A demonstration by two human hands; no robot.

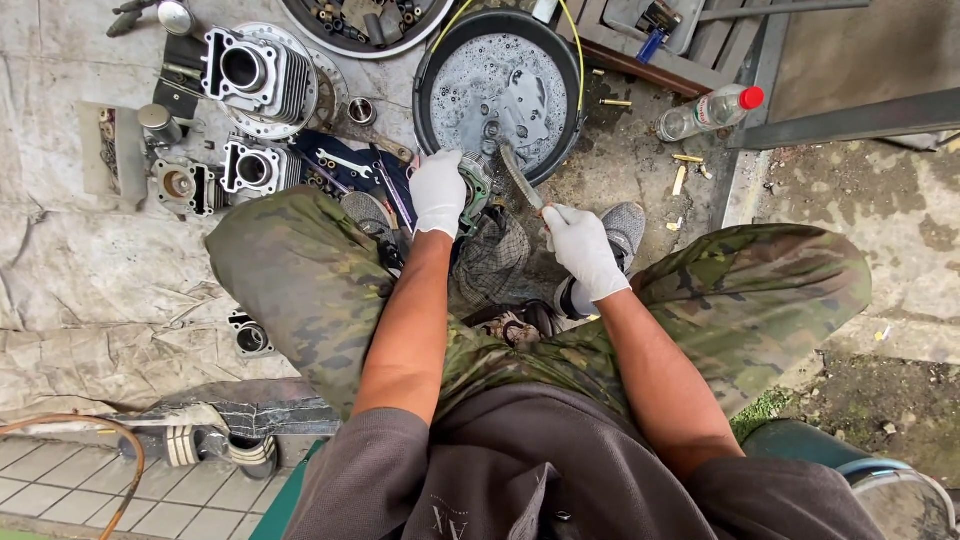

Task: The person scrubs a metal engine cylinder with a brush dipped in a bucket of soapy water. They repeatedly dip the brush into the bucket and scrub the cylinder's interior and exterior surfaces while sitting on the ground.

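Two gloved hands, one slippery engine part over the wash basin.
My left hand (438, 192) is clamped around the small metal part (474, 190); my right hand (583, 250) is closed on the brush (520, 176). Wet gloves could let it drop into the black basin (425, 95), splashing grey suds.

Small engine part (474, 192) half-hidden by left hand (438, 192)

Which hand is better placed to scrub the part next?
Probably the right hand: it already grips the brush, whose head is angled toward the metal part. The left hand is busy holding that part over the soapy basin.
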